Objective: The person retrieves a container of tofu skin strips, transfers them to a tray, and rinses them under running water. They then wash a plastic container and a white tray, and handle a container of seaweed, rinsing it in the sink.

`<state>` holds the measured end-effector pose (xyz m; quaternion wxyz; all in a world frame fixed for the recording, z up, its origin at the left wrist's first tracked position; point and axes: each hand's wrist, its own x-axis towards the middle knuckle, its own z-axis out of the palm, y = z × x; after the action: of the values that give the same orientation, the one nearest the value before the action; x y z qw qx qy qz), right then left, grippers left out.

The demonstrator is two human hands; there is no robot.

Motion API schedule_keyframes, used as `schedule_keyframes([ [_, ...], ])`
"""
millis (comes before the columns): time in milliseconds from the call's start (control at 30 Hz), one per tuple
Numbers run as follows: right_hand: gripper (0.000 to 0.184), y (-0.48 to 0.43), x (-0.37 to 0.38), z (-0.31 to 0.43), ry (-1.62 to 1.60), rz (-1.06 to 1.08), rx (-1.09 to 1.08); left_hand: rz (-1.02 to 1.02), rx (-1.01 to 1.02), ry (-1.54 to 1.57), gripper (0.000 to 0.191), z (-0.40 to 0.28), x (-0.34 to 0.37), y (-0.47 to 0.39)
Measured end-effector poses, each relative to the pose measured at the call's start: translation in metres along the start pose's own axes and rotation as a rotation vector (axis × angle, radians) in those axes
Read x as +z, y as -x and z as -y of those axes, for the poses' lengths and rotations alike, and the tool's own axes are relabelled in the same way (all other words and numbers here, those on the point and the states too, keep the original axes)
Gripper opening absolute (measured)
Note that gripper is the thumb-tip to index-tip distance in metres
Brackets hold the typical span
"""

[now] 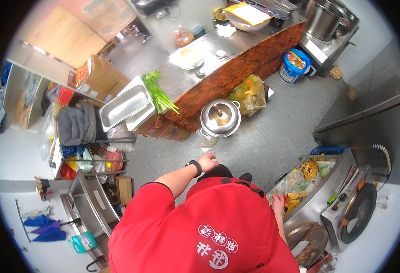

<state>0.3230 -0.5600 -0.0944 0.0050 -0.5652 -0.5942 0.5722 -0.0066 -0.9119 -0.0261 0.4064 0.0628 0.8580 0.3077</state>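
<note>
My left hand (207,162), with a black band on the wrist, hangs in front of my body above the floor. Its fingers are loosely bent and hold nothing. Beyond it a lidded steel pot (220,117) with two loop handles stands low by the counter. At my right side my right hand (277,202) is closed around a short tan stick (272,196), only partly visible. That hand is beside an open steel bin (333,177) filled with bagged food. Red and yellow packets (291,202) lie in the bin close to its fingers.
A steel-topped counter (179,82) carries green stalks (159,92) and a metal tray (126,107). Below it sit a yellow plastic bag (249,94) and a blue bucket (293,66). A round griddle (358,213) is to my right, a steel sink (92,201) to my left.
</note>
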Motion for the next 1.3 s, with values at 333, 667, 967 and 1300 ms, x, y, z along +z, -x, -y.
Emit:
schedule_keyframes([
  [333, 0.055, -0.055, 0.035, 0.014, 0.132, 0.094, 0.006, -0.998, -0.560, 1.369, 0.057, 0.232, -0.245, 0.125],
  [667, 0.051, 0.026, 0.264, 0.215, 0.481, 0.323, -0.396, -0.594, -0.234, 1.085, 0.064, 0.293, -0.491, 0.133],
  [967, 0.078, 0.212, 0.593, 0.356, 0.710, 1.109, -0.031, -0.781, -0.139, 1.209, 0.030, 0.349, -0.479, 0.174],
  [1300, 0.030, 0.246, 0.713, 0.309, 0.172, 0.887, 0.387, -1.196, -0.142, 1.541, 0.040, 0.362, -0.343, 0.255],
])
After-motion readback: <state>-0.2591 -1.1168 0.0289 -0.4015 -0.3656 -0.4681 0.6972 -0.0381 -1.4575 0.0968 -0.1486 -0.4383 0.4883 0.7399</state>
